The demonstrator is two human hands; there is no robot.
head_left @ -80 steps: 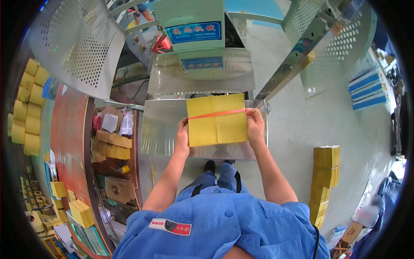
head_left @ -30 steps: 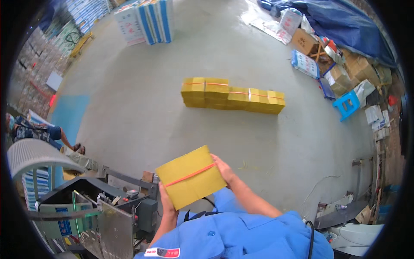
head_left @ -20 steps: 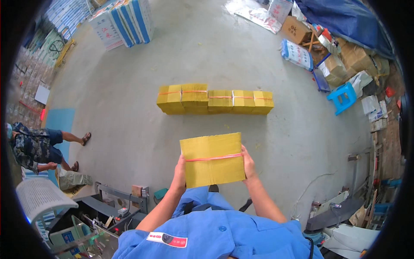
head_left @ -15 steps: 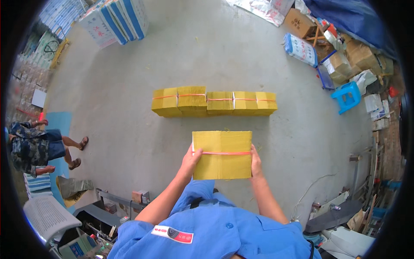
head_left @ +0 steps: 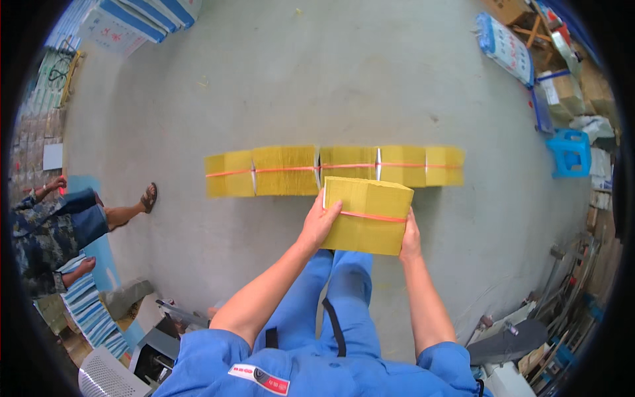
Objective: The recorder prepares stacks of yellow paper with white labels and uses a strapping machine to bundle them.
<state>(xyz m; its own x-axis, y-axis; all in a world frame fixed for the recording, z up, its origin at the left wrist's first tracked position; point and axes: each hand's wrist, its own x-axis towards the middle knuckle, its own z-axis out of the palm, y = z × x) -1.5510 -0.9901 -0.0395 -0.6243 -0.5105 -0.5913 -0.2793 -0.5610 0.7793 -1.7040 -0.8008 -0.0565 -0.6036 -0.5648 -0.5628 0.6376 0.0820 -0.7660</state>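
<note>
Between my two hands I hold a thick yellow paper bundle (head_left: 367, 235), bound round its middle by a pinkish-red strap (head_left: 377, 216). My left hand (head_left: 321, 220) grips its left side, the thumb lying on top near the strap. On the opposite side, my right hand (head_left: 410, 237) presses against the edge, its fingers partly hidden. Just beyond stands a row of similar strapped yellow bundles (head_left: 284, 171) on the grey floor. The held bundle is slightly tilted and overlaps the row's near edge in the view; whether they touch I cannot tell.
Blue-and-white packs (head_left: 135, 26) stand at the far left. A person in patterned clothing (head_left: 40, 231) is at the left, one foot out on the floor. At right are a blue plastic stool (head_left: 570, 153), a blue-and-white package (head_left: 506, 47) and cartons. Machinery (head_left: 155, 351) is at the near left.
Both hands have carried the bundle forward and to the right, closer to the row, tilting it slightly. My view has shifted, with my legs now showing. The person at left has moved a leg.
</note>
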